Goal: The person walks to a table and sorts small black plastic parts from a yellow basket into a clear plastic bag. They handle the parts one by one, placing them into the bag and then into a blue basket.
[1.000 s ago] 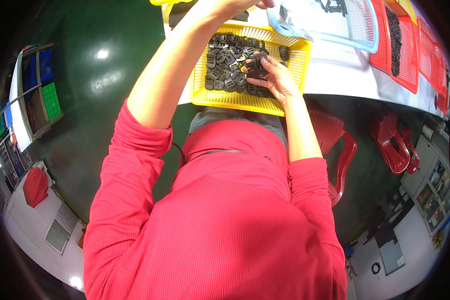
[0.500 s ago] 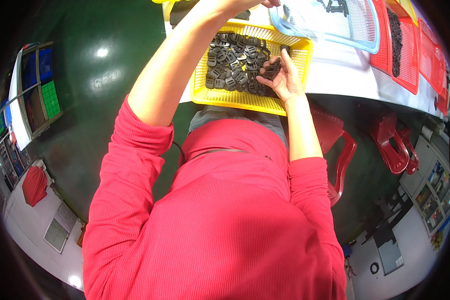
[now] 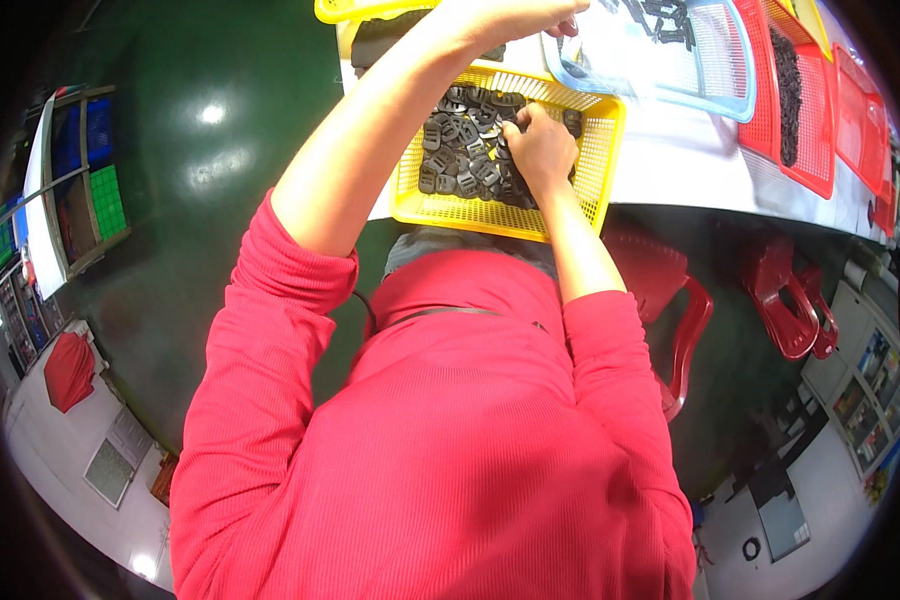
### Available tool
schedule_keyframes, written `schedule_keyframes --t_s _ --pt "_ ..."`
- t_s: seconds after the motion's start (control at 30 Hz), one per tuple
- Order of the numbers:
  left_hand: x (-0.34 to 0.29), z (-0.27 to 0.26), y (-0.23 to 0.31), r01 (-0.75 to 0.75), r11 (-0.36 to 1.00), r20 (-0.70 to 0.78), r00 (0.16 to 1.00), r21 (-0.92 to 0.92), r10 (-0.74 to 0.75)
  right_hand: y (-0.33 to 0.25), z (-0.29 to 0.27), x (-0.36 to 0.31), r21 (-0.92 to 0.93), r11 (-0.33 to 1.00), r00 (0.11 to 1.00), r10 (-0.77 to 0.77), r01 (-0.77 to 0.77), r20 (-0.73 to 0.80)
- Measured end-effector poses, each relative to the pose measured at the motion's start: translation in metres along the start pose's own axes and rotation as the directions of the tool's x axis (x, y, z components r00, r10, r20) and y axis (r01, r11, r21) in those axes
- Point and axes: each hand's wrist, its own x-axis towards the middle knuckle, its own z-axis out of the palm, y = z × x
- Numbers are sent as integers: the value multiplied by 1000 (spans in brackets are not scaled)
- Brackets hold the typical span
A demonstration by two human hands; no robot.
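Observation:
Many small black slotted plastic buckles (image 3: 456, 157) lie in a loose layer inside the yellow perforated basket (image 3: 470, 212) in front of me. My right hand (image 3: 545, 150) is in this basket, back upward, its thumb and fingers curled at the buckles; what the fingers hold is hidden under it. At the top edge of the picture, my left hand (image 3: 535, 16) is partly cut off, beside the left end of a blue translucent basket (image 3: 660, 98). Its fingers are bent together and point down; whatever they hold is too small to tell.
Long black plastic pieces (image 3: 670, 22) lie in the blue basket. To its right stand red baskets (image 3: 818, 120), one with dark small parts. A black item (image 3: 375, 40) sits beyond the yellow basket, on the left. Dark red chairs (image 3: 685, 340) stand by the white table (image 3: 670, 185).
My right hand has turned from palm up, with several black buckles on it, to palm down with curled fingers over the pile. My left hand stays near the blue basket. The view has shifted slightly.

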Motion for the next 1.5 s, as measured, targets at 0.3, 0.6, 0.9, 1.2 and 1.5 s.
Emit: schedule_keyframes --t_s 0.3,0.6,0.9,1.2,1.5 --pt "20 6 8 -315 932 50 949 177 311 -25 -191 -39 921 229 889 -269 -316 371" --pt "20 36 24 -335 778 188 942 532 278 -15 -233 55 783 376 734 -302 -495 609" --pt "21 42 32 -262 858 249 955 442 164 -24 -194 101 325 925 972 141 -197 188" --pt "25 24 31 -359 897 63 933 256 356 -43 -218 45 211 755 738 -473 621 -481" --pt "12 8 33 -210 934 56 978 289 202 27 -41 -15 -7 920 918 -390 391 -68"
